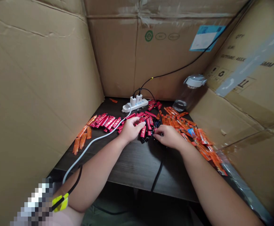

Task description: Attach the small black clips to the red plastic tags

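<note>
Several small red packs with black ends form a pile (148,124) in the middle of the dark table. My left hand (133,128) is at the pile's left side, its thumb and fingers closed on a red pack (143,131). On the right side, my right hand (166,135) has its thumb and fingertips pressed together by some small dark pieces (156,123); what it pinches, if anything, is too small to name. More red packs (107,121) lie in a row to the left. Many orange packs (174,121) spread out on the right.
A white power strip (137,105) with plugs stands behind the pile; its pale cable (90,146) crosses the table's left part. A clear bottle (186,94) is at the back right. Orange packs (82,139) lie at left. Cardboard walls (118,56) enclose the table.
</note>
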### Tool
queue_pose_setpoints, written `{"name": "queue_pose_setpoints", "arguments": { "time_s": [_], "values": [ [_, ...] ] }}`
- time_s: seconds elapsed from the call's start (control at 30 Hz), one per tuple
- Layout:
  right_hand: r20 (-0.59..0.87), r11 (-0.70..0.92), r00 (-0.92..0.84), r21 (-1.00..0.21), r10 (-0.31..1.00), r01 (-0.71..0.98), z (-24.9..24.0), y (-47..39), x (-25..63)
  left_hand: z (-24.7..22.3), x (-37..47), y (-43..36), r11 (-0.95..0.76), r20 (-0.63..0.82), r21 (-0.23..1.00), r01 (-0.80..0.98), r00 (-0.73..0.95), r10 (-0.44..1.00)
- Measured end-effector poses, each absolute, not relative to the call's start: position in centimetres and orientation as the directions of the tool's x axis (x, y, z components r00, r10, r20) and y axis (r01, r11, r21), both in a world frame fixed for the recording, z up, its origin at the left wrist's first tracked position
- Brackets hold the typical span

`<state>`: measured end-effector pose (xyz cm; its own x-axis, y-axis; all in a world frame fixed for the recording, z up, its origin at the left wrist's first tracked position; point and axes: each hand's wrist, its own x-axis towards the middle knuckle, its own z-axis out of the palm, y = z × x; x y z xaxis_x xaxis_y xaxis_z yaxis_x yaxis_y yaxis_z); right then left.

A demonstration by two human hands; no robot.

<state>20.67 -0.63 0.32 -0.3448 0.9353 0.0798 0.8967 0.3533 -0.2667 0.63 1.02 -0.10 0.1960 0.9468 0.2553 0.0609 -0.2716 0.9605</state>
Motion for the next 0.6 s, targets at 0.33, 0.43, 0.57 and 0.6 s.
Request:
{"name": "queue_pose_setpoints", "arguments": {
  "time_s": [0.33, 0.43, 0.57, 0.6],
  "values": [
    [-0.004, 0.239, -0.239, 0.009, 0.971, 0.971, 0.4, -2.0, 18.3, 0.3, 0.8, 0.7, -0.295, 0.266, 0.948, 0.120, 0.213, 0.940],
    [-0.024, 0.199, -0.199, 0.005, 0.980, 0.980, 0.5, -2.0, 18.1, 0.4, 0.9, 0.6, -0.301, 0.269, 0.944, 0.137, 0.212, 0.940],
    [-0.055, 0.155, -0.155, -0.009, 0.986, 0.988, 0.4, -2.0, 18.3, 0.6, 0.9, 0.5, -0.308, 0.272, 0.939, 0.150, 0.218, 0.937],
    [-0.060, 0.149, -0.149, -0.011, 0.987, 0.989, 0.4, -2.0, 18.3, 0.6, 0.9, 0.5, -0.307, 0.270, 0.940, 0.151, 0.220, 0.937]
  ]
}}
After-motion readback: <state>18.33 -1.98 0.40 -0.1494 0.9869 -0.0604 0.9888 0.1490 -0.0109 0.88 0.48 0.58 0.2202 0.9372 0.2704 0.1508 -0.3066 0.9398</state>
